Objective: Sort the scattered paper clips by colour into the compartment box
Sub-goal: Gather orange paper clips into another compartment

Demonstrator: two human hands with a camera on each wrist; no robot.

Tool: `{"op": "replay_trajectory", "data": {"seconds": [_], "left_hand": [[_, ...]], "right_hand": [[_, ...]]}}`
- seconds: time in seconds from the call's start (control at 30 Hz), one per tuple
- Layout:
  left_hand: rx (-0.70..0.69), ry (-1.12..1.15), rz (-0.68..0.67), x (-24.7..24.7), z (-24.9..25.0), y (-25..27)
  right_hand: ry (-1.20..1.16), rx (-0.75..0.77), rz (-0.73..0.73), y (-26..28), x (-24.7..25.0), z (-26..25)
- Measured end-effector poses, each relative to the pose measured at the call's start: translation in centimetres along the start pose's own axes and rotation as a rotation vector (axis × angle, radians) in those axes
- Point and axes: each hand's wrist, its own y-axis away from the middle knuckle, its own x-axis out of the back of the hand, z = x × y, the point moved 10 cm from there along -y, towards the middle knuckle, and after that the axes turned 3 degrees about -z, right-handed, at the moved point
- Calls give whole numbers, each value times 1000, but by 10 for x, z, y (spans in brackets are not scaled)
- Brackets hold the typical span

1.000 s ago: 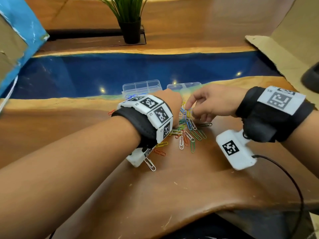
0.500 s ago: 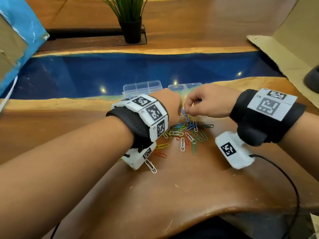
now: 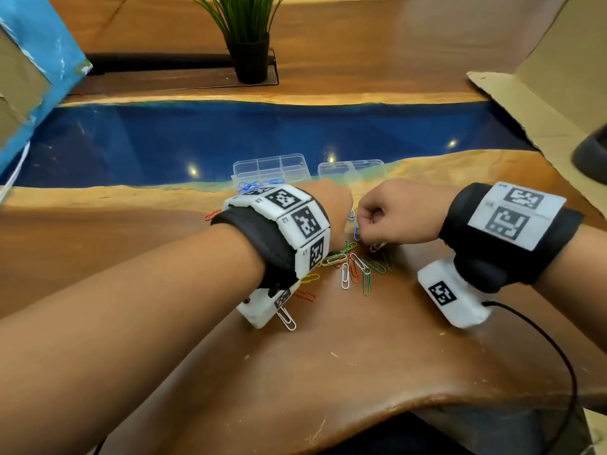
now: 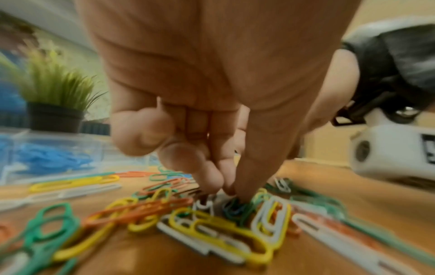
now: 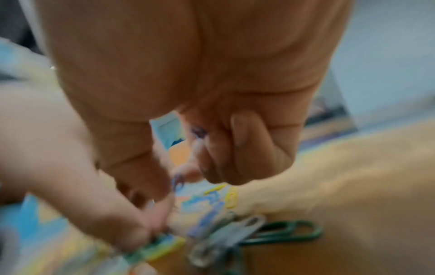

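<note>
Coloured paper clips (image 3: 356, 269) lie in a loose pile (image 4: 212, 223) on the wooden table. Behind them stands the clear compartment box (image 3: 270, 165); blue clips (image 3: 251, 186) fill its near left cell (image 4: 47, 160). My left hand (image 3: 331, 208) reaches down into the pile, thumb and forefinger (image 4: 233, 191) pinching a dark blue-green clip (image 4: 235, 206). My right hand (image 3: 364, 221) hovers just right of it as a fist. Its thumb and forefinger (image 5: 179, 178) pinch a blue clip (image 5: 176, 181), and more blue shows in the curled palm (image 5: 197, 131).
A second clear tray or lid (image 3: 351, 166) sits right of the box. A potted plant (image 3: 248, 57) stands far back, a cardboard sheet (image 3: 525, 93) at right, a blue panel (image 3: 39, 60) at left. A black cable (image 3: 542, 339) trails off my right wrist.
My right hand has curled from a reaching pinch into a fist and drawn up off the pile, closer to the left hand. The left hand stays at the pile.
</note>
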Motion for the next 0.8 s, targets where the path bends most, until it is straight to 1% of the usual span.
{"op": "replay_trajectory", "data": {"seconds": [0.03,0.07,0.13,0.17,0.2,0.23,0.3,0.37,0.4,0.43,0.53,0.6,0.67,0.8], "left_hand": [[6,12,-12,0,-1,1],[11,33,-16,0,-2,-1],[3,88,25,8,-5,-2],[0,97,41,11,-5,-2],[3,97,45,12,-5,-3],[6,90,46,12,-4,-3],[5,62,29,10,1,-2],[-11,38,10,8,6,-1],[-19,28,3,7,7,-2],[-28,18,-4,7,9,-1],[-42,-21,-34,7,13,0],[-41,-26,-36,7,13,1],[-51,-9,-47,5,14,2],[-57,14,-65,-1,13,2]], "right_hand": [[-144,-28,-3,-1,1,6],[-348,-59,-18,-1,0,11],[-814,-98,-44,-1,-4,21],[-993,-104,-46,-2,-6,23],[-1102,-109,-37,-3,-6,26],[-1158,-106,-27,-4,-5,28],[-1170,-93,-6,-7,-5,30],[-1122,-90,-2,-9,-6,28],[-1047,-85,2,-10,-5,27],[-919,-70,13,-10,-3,25],[-346,-4,75,-10,10,13],[-47,27,112,-10,14,5],[80,27,121,-12,13,1],[158,50,107,-15,11,-7]]}}
